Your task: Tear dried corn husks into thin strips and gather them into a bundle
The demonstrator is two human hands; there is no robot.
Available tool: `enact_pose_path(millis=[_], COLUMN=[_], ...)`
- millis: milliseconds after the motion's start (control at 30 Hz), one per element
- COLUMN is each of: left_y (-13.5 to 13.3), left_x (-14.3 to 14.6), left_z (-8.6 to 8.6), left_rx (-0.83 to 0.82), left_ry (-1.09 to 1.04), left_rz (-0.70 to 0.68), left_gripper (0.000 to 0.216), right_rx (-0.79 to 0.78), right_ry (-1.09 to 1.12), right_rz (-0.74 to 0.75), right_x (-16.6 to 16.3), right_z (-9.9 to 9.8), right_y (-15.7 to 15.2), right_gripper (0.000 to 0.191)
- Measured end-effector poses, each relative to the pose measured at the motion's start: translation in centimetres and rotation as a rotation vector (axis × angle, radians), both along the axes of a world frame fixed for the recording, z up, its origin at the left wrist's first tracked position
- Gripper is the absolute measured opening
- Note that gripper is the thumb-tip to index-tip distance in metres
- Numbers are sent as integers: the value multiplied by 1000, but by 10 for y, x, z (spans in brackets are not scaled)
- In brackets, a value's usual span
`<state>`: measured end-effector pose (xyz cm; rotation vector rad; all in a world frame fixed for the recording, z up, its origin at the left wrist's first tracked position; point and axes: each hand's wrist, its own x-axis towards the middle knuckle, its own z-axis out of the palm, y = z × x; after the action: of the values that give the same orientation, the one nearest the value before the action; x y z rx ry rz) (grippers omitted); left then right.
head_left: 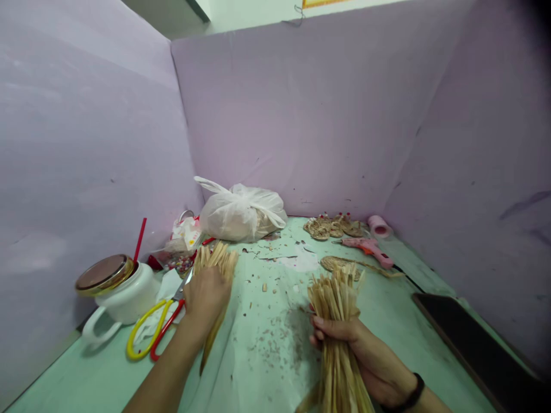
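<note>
Fingers of my left hand [207, 295] are wrapped round a bundle of dried straw strips [217, 258], whose loose ends fan out beyond the fist. A second, thicker bundle of straw strips [340, 376] stands nearly upright in my right hand [344, 334], with the thumb across its front. Uneven tips spread above that grip, and the lower part runs out of the frame. Beside my left forearm lie scissors [148, 332] with one yellow and one red handle. Bits of straw and dust are scattered on the green tabletop [253, 344] between the hands.
A tied white plastic bag [243, 212] sits at the back. On the left are a white mug [129, 292] with a lid [105, 272] and beads [181, 264]. Woven straw pieces [329, 227], a pink glue gun [368, 249], a pink roll [379, 226] and a dark phone-like slab [473, 350] lie right.
</note>
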<state>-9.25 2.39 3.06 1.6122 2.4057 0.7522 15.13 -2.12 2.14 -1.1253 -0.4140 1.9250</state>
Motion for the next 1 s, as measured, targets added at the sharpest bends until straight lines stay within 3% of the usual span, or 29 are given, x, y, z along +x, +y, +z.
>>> enact_pose_path(millis=[233,400,533,667,767,900,1000], left_y=[1,-5,-5,-5,-16,-41,-54], left_x=[2,-1,-8,5,38,81,95], left_z=[-3,11,22,19,11,-4,-12], left_rx=[25,25,68,141,-14,-98,-101], left_ry=[21,163,88,-410,-723,-722,-695], left_rz=[-49,60,121,-71,-222,-417,-484], left_gripper=[18,22,25,17,16,14,14], right_rx=[22,29,45,68,82,180,227], right_ry=[-1,6,1,-3,-3,-22,-49], right_rz=[22,16,14,-34,-109,-147,-128], right_x=[0,0,1,1,-2,-6,-8], right_z=[1,0,0,-3,-5,-9,-13], right_y=[-1,-1,-1,-1,0,1,1], right_gripper=[20,19,20,30,33,31,28])
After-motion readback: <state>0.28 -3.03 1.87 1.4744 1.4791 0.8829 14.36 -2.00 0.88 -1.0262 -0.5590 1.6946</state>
